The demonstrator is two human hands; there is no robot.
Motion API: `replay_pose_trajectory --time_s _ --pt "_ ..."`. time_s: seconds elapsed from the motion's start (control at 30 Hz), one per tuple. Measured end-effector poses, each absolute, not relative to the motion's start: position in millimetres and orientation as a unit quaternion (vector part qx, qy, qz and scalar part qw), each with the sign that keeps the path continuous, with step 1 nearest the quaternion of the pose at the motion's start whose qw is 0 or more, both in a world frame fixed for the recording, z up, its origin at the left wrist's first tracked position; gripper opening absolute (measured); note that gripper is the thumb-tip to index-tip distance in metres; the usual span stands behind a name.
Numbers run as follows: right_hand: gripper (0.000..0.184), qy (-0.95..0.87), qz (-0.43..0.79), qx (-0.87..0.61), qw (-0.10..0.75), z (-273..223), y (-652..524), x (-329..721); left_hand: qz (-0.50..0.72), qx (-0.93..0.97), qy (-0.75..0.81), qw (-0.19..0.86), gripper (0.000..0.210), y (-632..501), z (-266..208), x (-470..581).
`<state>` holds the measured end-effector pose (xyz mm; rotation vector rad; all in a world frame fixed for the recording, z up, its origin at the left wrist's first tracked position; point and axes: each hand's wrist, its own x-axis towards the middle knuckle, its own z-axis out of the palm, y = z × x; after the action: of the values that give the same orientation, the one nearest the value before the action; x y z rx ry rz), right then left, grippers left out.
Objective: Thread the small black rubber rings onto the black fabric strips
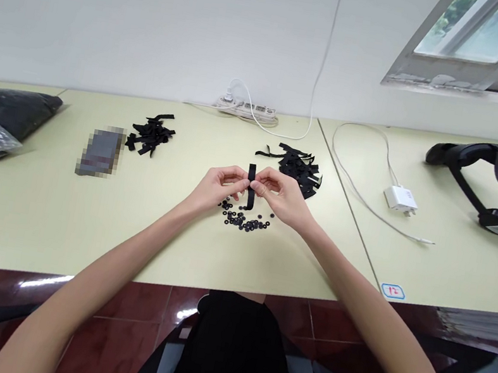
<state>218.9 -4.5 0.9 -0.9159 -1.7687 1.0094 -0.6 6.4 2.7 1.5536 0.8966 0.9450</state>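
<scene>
Both hands pinch one short black fabric strip (250, 201) held upright over the table. My left hand (220, 186) grips it from the left with thumb and fingers closed. My right hand (280, 196) does the same from the right, the two thumbs almost meeting at the strip's middle. Whether a small part sits under the thumbs is hidden. Scattered on the table just below are several small dark ring-shaped pieces (248, 224). One pile of black strips (299, 168) lies behind my right hand, and another pile of black strips (151, 134) lies farther left.
A blurred-out grey object (101, 152) and a dark plastic bag (10, 122) are on the left. Against the wall sits a power strip (247, 110) with a white cable. To the right are a white charger (399, 199) with its cord and a black headset (490, 184).
</scene>
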Motion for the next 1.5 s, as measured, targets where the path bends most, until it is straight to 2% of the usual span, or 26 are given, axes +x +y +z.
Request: replay_pose_trajectory --time_s 0.17,0.33,0.5,0.77,1.1,1.17,1.33,1.5 --pt "0.046 -0.696 0.443 -0.352 0.441 0.5 -3.0 217.7 0.426 0.609 0.373 0.556 0.042 7.4 1.9 1.3" --pt "0.031 -0.708 0.389 -0.329 0.49 -0.4 -7.5 214.7 0.44 0.544 0.377 0.607 0.043 8.3 2.2 1.3" --pt "0.017 -0.72 0.348 -0.335 0.498 1.0 -11.3 211.4 0.432 0.561 0.37 0.601 0.041 6.6 1.0 1.6" --pt "0.031 -0.67 0.373 -0.383 0.514 1.7 -10.2 209.1 0.422 0.616 0.352 0.565 0.043 3.5 4.9 1.9" --pt "0.031 -0.709 0.309 -0.411 0.483 -2.8 -5.8 214.1 0.431 0.633 0.381 0.518 0.039 6.7 1.1 -1.3" --pt "0.036 -0.694 0.343 -0.409 0.483 -2.9 -5.2 213.9 0.439 0.625 0.387 0.516 0.038 8.4 0.8 -2.9" --pt "0.054 -0.575 0.573 -0.377 0.446 0.3 -3.4 216.2 0.436 0.623 0.373 0.532 0.042 9.5 2.6 -4.4" --pt "0.046 -0.57 0.578 -0.361 0.459 4.4 -3.5 220.0 0.444 0.631 0.363 0.522 0.036 9.2 4.0 -4.0"
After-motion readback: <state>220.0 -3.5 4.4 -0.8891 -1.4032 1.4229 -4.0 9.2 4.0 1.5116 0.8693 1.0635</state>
